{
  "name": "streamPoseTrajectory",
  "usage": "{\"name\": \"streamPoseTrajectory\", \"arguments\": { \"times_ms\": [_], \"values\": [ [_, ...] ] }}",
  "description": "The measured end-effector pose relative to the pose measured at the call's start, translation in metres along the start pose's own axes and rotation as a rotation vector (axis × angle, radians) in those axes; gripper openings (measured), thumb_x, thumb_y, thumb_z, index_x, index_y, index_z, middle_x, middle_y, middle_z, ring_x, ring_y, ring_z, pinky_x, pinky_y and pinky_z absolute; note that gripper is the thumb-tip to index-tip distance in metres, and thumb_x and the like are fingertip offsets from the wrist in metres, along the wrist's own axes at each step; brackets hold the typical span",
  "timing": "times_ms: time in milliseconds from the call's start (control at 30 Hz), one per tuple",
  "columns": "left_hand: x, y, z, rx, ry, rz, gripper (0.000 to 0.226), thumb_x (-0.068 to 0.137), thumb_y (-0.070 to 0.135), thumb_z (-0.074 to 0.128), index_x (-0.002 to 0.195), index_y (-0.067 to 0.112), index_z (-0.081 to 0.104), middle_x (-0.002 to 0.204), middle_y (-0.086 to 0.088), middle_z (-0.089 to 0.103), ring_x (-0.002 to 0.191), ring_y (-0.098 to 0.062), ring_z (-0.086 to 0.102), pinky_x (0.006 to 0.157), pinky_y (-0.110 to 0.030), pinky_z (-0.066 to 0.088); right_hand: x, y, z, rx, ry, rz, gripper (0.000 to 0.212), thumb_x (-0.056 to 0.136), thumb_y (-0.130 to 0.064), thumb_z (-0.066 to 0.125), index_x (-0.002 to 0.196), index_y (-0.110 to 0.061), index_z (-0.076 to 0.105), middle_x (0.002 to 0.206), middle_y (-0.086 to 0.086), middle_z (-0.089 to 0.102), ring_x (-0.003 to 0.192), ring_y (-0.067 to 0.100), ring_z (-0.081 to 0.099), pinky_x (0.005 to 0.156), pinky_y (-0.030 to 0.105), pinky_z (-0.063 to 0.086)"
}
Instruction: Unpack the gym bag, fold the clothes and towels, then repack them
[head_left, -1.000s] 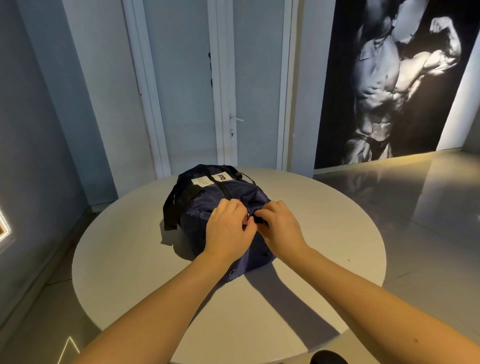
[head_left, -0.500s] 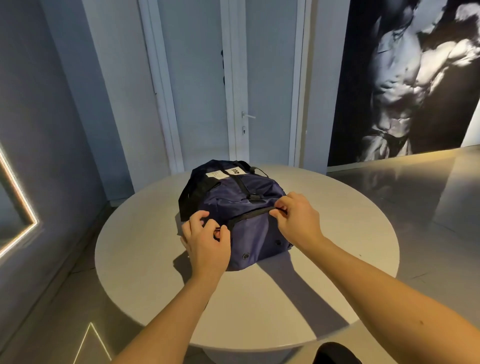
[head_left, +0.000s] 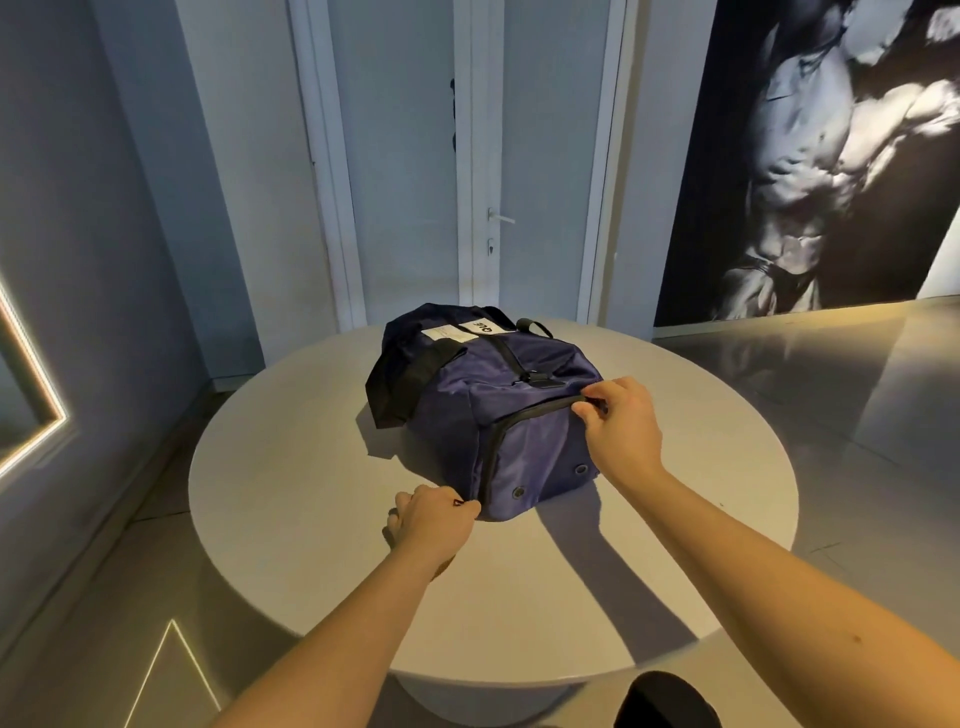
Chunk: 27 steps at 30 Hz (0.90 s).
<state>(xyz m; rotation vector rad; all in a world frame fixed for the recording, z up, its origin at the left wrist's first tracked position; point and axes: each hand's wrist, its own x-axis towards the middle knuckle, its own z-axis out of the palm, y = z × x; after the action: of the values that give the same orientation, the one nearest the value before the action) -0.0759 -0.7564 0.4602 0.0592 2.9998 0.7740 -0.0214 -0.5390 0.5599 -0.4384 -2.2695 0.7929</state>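
Observation:
A navy gym bag (head_left: 524, 384) with black straps and white labels lies on the round white table (head_left: 311, 545). Its near end panel faces me, edged by a black zipper track (head_left: 491, 441). My left hand (head_left: 434, 522) sits at the bag's lower left corner on the tabletop and pinches the zipper pull there. My right hand (head_left: 621, 423) pinches the fabric at the panel's upper right corner. The bag's contents are hidden.
The table's near edge runs just in front of my forearms. White double doors (head_left: 478, 156) stand behind the table. A large dark wall poster (head_left: 831, 156) hangs at right above glossy floor. A lit mirror frame (head_left: 31, 395) is on the left wall.
My left hand has drawn the zipper pull from the top of the end panel leftward and down to the lower left corner. My right hand has kept its hold at the upper right.

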Motion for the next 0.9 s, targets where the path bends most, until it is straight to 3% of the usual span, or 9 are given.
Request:
{"name": "streamPoseTrajectory", "arguments": {
  "times_ms": [100,200,333,467,567,667,767,833,900],
  "values": [
    [0.018,-0.015,-0.006,-0.088,0.037,-0.065,0.036,0.100,0.054,0.042,0.107,0.026,0.063,0.109,-0.001,0.061,0.097,-0.022,0.053,0.085,-0.038,0.048,-0.031,-0.011,0.003,0.117,0.061,0.085,0.055,0.094,-0.030,0.066,0.143,-0.015,0.047,0.152,0.009,0.035,0.143,0.032,0.025,0.109,0.041,0.034],
    [0.045,-0.035,-0.029,-0.327,0.230,-0.191,0.026,0.099,0.040,0.044,0.104,0.023,0.063,0.101,-0.005,0.065,0.084,-0.024,0.061,0.083,-0.045,0.058,-0.072,-0.041,0.025,0.212,-0.077,0.178,0.106,0.084,-0.042,0.076,0.161,-0.017,0.008,0.167,0.009,-0.002,0.153,0.027,-0.003,0.122,0.045,0.012],
    [0.081,-0.034,-0.082,-0.514,0.389,-0.171,0.034,0.099,0.045,0.052,0.125,0.023,0.056,0.127,-0.007,0.055,0.109,-0.029,0.056,0.098,-0.053,0.048,-0.080,-0.073,0.070,0.179,-0.158,0.253,0.141,0.069,-0.066,0.081,0.158,-0.019,-0.018,0.166,0.006,-0.020,0.154,0.029,-0.015,0.124,0.048,0.003],
    [0.145,-0.026,-0.121,-0.579,0.371,-0.132,0.059,0.088,0.060,0.049,0.126,0.016,0.058,0.132,-0.011,0.055,0.116,-0.032,0.052,0.097,-0.057,0.047,-0.048,-0.054,0.088,0.186,-0.051,0.256,0.135,0.073,-0.048,0.086,0.159,-0.018,-0.012,0.168,0.006,-0.011,0.155,0.027,-0.010,0.125,0.045,0.006],
    [0.193,-0.018,-0.129,-0.602,0.348,-0.088,0.079,0.078,0.070,0.050,0.132,0.013,0.054,0.136,-0.011,0.055,0.121,-0.034,0.052,0.099,-0.056,0.046,-0.011,-0.012,0.081,0.370,-0.020,0.205,0.117,0.070,-0.032,0.087,0.158,-0.032,0.010,0.163,-0.005,0.025,0.150,0.020,0.026,0.121,0.044,0.031],
    [0.238,-0.001,-0.120,-0.705,0.292,-0.048,0.096,0.073,0.080,0.055,0.149,0.023,0.036,0.147,-0.006,0.047,0.130,-0.031,0.049,0.106,-0.056,0.045,0.031,0.027,0.072,0.466,-0.065,0.121,0.099,0.071,-0.008,0.079,0.150,-0.038,0.028,0.141,-0.019,0.050,0.127,0.000,0.052,0.104,0.025,0.048],
    [0.261,0.019,-0.101,-0.825,0.242,0.082,0.084,0.090,0.061,0.061,0.156,0.019,0.028,0.140,0.004,0.047,0.123,-0.018,0.052,0.106,-0.036,0.044,0.078,0.061,0.070,0.402,-0.109,0.120,0.090,0.074,-0.002,0.073,0.147,-0.037,0.035,0.130,-0.024,0.057,0.112,-0.012,0.055,0.087,0.007,0.048],
    [0.262,0.030,-0.091,-0.837,0.288,0.118,0.065,0.095,0.042,0.066,0.147,0.014,0.039,0.127,0.004,0.053,0.111,-0.013,0.057,0.096,-0.029,0.047,0.105,0.077,0.070,0.369,-0.134,0.160,0.084,0.076,-0.001,0.071,0.144,-0.039,0.039,0.123,-0.027,0.059,0.103,-0.017,0.056,0.076,0.002,0.046],
    [0.257,0.037,-0.084,-0.831,0.337,0.096,0.051,0.094,0.028,0.070,0.134,0.009,0.045,0.119,-0.001,0.059,0.102,-0.013,0.061,0.089,-0.027,0.049,0.125,0.083,0.070,0.342,-0.131,0.213,0.080,0.081,-0.003,0.070,0.146,-0.038,0.041,0.121,-0.021,0.063,0.099,-0.008,0.059,0.075,0.002,0.046]
  ]
}}
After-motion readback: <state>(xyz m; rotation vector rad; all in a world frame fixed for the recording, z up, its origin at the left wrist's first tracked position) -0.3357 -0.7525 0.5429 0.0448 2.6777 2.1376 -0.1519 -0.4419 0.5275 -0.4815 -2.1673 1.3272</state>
